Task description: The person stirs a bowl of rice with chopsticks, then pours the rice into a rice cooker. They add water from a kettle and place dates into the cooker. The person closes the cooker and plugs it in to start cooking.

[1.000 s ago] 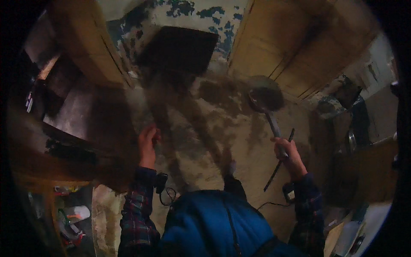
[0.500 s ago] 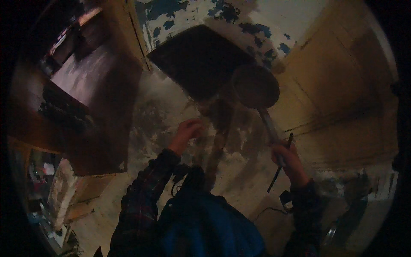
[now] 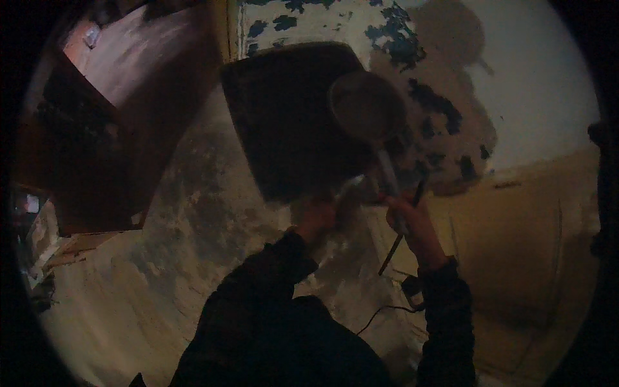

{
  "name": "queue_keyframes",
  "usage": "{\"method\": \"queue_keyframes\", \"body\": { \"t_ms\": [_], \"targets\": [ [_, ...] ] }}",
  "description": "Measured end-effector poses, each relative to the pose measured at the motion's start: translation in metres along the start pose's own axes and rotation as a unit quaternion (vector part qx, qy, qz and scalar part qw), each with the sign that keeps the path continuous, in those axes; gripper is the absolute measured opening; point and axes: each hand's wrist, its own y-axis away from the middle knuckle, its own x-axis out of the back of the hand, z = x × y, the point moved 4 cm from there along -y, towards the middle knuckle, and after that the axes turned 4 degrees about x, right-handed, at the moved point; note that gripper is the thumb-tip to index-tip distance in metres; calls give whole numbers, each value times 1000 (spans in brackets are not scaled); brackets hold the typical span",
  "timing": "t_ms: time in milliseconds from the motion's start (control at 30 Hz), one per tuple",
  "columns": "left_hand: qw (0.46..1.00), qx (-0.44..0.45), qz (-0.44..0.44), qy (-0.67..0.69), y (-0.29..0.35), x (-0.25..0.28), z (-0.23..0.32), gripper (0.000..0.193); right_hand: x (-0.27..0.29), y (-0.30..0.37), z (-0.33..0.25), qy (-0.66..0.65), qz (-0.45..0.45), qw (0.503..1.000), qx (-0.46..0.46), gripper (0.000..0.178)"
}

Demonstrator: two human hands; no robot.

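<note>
Head view, the only one. Very dark, some blur.

Change: over the last second the view has swung round and dimmed. The frying pan (image 3: 367, 106) has gone from beside the yellowish wood panelling (image 3: 516, 238) to overlapping the right side of a dark square-edged panel (image 3: 284, 122), as seen from above. The left hand (image 3: 316, 219) has come in from the left to the panel's lower edge. So both hands are now working close together, pan and panel between them; whether pan touches panel, cannot tell.

Grip, right hand (image 3: 412, 222): fingers closed round the pan's grey handle (image 3: 386, 169), well back from the pan; pan points up and away from the person. A thin dark stick (image 3: 391, 255) crosses the same hand, sticking out above and below it; seems held along with the handle, exact kind unclear.

Grip, left hand: blurred and in shadow, right by the panel's lower edge. Finger spread and contact not readable; cannot tell if it is holding the edge or just near it.

Around: peeling pale wall (image 3: 548, 77) behind, with a pan-shaped shadow (image 3: 454, 39) on it; stained floor (image 3: 129, 309) below; black device (image 3: 411, 291) at the right wrist with a cable (image 3: 377, 311) running off toward the body.
</note>
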Motion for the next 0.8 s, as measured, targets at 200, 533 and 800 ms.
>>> {"method": "queue_keyframes", "body": {
  "t_ms": [200, 533, 800],
  "targets": [
    [979, -106, 134, -114, -54, 14, -43, 31, 10, -112, -23, -27, -5, 1000, 11, 25],
    [847, -133, 269, -439, -56, 12, -5, 42, -5, -214, -40, -22, 23, 999, -35, 26],
    [863, -36, 363, -349, -53, 4, -24, 57, 11, -275, -42, 0, -131, 990, -47, 25]
  ]
}}
